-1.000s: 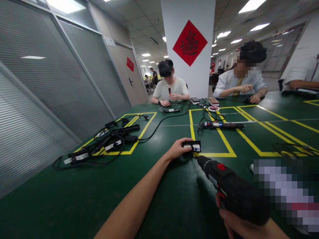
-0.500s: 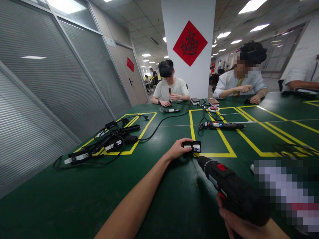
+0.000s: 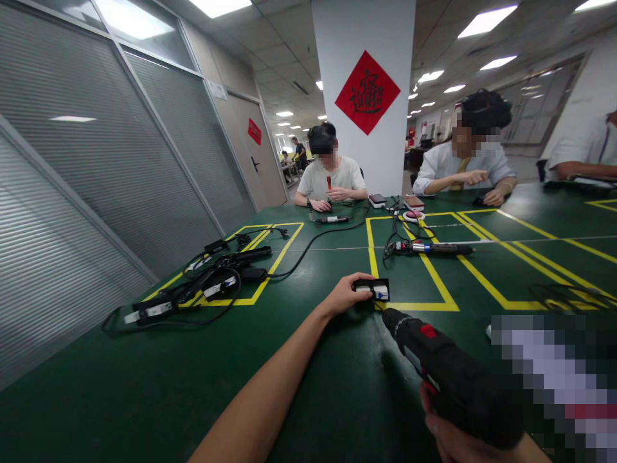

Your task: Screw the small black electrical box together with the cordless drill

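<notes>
My left hand (image 3: 344, 294) reaches out over the green table (image 3: 144, 386) and grips a small black block with a white and blue label (image 3: 373, 290), which rests on a yellow floor-tape line. My right hand (image 3: 463, 444) is at the bottom right edge, wrapped round the handle of a black power screwdriver with a red switch (image 3: 443, 370). The tool's nose points at the small block from a short gap away.
A tangle of black cables, adapters and tools (image 3: 202, 283) lies at the left. Another screwdriver (image 3: 429, 247) lies farther back in the middle. Two people sit at the far side by a white pillar; a third person's arm shows at the right.
The view has tilted slightly, so everything sits a little lower in frame. Both hands keep their holds and their places.
</notes>
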A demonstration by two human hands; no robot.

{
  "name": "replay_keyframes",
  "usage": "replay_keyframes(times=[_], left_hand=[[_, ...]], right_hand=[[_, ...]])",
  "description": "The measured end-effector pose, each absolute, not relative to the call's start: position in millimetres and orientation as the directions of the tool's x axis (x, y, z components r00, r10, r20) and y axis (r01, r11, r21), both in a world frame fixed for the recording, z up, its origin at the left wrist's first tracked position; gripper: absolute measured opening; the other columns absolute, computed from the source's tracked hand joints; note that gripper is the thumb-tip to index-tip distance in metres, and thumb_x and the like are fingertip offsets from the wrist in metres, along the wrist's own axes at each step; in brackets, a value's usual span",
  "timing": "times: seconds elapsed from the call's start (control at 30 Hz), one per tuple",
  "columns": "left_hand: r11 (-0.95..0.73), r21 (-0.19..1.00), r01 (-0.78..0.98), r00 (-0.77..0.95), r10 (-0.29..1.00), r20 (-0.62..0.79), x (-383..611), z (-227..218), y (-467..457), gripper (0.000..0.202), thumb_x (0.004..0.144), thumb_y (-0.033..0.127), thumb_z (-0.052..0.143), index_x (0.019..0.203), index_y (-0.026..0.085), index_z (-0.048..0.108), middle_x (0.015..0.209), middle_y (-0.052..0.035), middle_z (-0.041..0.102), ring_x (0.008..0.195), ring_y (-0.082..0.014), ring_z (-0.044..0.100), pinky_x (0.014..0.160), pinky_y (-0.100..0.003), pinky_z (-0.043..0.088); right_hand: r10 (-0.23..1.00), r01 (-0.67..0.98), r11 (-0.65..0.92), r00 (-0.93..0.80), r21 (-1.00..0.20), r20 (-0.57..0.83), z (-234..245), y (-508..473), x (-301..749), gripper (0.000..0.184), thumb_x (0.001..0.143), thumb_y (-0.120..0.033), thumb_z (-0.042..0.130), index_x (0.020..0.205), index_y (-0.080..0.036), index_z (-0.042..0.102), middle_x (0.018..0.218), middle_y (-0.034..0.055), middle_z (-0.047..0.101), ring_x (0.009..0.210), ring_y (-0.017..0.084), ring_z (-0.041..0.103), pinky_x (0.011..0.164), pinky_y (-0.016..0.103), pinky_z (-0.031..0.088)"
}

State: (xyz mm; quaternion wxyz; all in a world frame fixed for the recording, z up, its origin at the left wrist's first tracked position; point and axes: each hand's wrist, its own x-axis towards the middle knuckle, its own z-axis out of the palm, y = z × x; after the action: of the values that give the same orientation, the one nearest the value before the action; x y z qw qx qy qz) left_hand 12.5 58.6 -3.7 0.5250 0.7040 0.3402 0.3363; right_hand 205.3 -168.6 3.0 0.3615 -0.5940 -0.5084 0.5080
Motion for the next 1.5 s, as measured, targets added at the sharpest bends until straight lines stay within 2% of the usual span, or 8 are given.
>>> replay_keyframes(times=[0.13,0.33,0.5,0.73,1.0,1.13,1.23,1.5], left_hand=[[-0.214,0.969,0.126,0.547,0.830,0.112,12,-3,58,0.048,0.068,0.023,0.065,0.114,0.016,0.054,0.100,-0.0068,0.063,0.083,-0.0146,0.059,0.075,-0.027,0.046],[-0.224,0.967,0.121,0.547,0.828,0.123,12,-4,60,0.048,0.067,0.022,0.065,0.113,0.016,0.054,0.098,-0.0069,0.063,0.082,-0.0145,0.059,0.075,-0.026,0.046],[-0.211,0.968,0.134,0.538,0.836,0.108,13,-2,59,0.049,0.066,0.023,0.066,0.113,0.015,0.054,0.099,-0.0069,0.062,0.084,-0.0148,0.059,0.077,-0.027,0.045],[-0.230,0.962,0.144,0.541,0.833,0.118,13,1,58,0.048,0.067,0.022,0.065,0.113,0.015,0.054,0.100,-0.0069,0.062,0.087,-0.0159,0.058,0.080,-0.029,0.045],[-0.210,0.967,0.145,0.535,0.839,0.101,14,0,58,0.048,0.066,0.022,0.065,0.113,0.016,0.054,0.099,-0.0067,0.062,0.084,-0.0149,0.058,0.077,-0.028,0.045],[-0.199,0.970,0.137,0.536,0.839,0.096,13,2,57,0.049,0.066,0.022,0.066,0.113,0.015,0.055,0.097,-0.0065,0.063,0.079,-0.0132,0.058,0.073,-0.025,0.045],[-0.193,0.975,0.112,0.548,0.831,0.101,13,3,56,0.047,0.067,0.022,0.065,0.113,0.015,0.054,0.098,-0.0067,0.062,0.079,-0.0125,0.058,0.072,-0.024,0.045],[-0.199,0.973,0.121,0.536,0.837,0.104,13,4,55,0.046,0.067,0.022,0.065,0.111,0.014,0.056,0.098,-0.0069,0.062,0.081,-0.0132,0.058,0.075,-0.025,0.045]], right_hand=[[0.997,0.317,-0.068,-0.011,-0.946,-0.075,2,-167,210,0.020,0.068,-0.030,0.058,0.085,-0.023,0.065,0.079,0.0067,0.066,0.087,0.029,0.062,0.087,0.045,0.046],[0.978,0.349,-0.151,-0.083,-0.925,-0.191,-9,-162,206,0.022,0.067,-0.036,0.054,0.080,-0.020,0.059,0.067,0.0046,0.063,0.041,0.017,0.056,0.043,0.033,0.049],[0.969,0.312,-0.210,-0.058,-0.927,-0.239,30,-173,200,0.033,0.068,-0.047,0.051,0.084,-0.019,0.057,0.044,-0.0023,0.054,0.043,0.017,0.054,0.049,0.031,0.047],[0.959,0.237,-0.199,-0.153,-0.951,-0.238,15,-167,205,0.018,0.073,-0.033,0.053,0.084,-0.019,0.049,0.050,-0.0031,0.058,0.037,0.013,0.054,0.038,0.025,0.044],[0.961,0.248,-0.203,-0.137,-0.947,-0.242,-6,-164,205,0.014,0.077,-0.032,0.050,0.087,-0.021,0.048,0.052,-0.0046,0.057,0.034,0.012,0.053,0.035,0.024,0.042],[0.971,0.223,-0.196,-0.096,-0.955,-0.221,-13,-162,205,0.015,0.073,-0.022,0.055,0.088,-0.020,0.051,0.073,0.0007,0.063,0.034,0.008,0.051,0.034,0.021,0.041],[0.970,0.227,-0.218,-0.057,-0.949,-0.236,-19,-160,204,0.014,0.068,-0.016,0.058,0.081,-0.022,0.055,0.071,-0.0013,0.062,0.031,0.008,0.050,0.031,0.020,0.041],[0.961,0.198,-0.269,-0.005,-0.943,-0.276,-30,-159,204,0.012,0.068,-0.022,0.059,0.080,-0.024,0.057,0.069,-0.0006,0.063,0.034,0.010,0.053,0.033,0.022,0.044]])
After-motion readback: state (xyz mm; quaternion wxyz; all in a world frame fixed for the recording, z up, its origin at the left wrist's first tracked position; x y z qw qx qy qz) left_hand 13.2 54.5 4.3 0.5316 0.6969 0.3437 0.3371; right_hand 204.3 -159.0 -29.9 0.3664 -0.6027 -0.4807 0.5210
